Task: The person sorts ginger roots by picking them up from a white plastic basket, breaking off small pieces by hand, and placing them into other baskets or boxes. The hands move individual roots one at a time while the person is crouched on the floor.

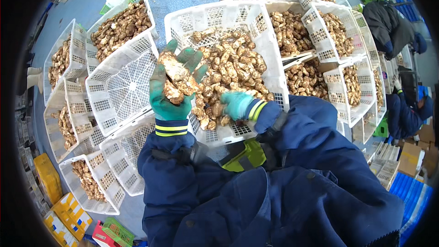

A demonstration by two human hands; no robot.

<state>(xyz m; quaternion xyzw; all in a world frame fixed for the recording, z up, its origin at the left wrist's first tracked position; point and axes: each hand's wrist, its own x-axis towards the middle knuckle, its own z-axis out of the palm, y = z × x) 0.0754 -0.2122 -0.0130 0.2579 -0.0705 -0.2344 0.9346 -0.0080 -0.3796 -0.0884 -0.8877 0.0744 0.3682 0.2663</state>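
My left hand (167, 108), in a green glove, is raised over the left side of a large white plastic crate (277, 45). Its palm faces up and its fingers curl around a few thick mushrooms (175, 71), pale with brown patches. Down in the same crate, my right hand (238, 104), also gloved in green, reaches into a heap of brown-and-white mushrooms (235, 66). Its fingers are bent among them; what they grip, if anything, is hidden. Through gaps in the heap, the crate's grid bottom shows.
Left of me a bare white crate (132, 82) tilts beside crates of mushrooms (121, 27). More filled crates (336, 34) crowd the right. A green stool-like object (249, 155) is below my arms. Two people in dark clothes (404, 114) sit far right.
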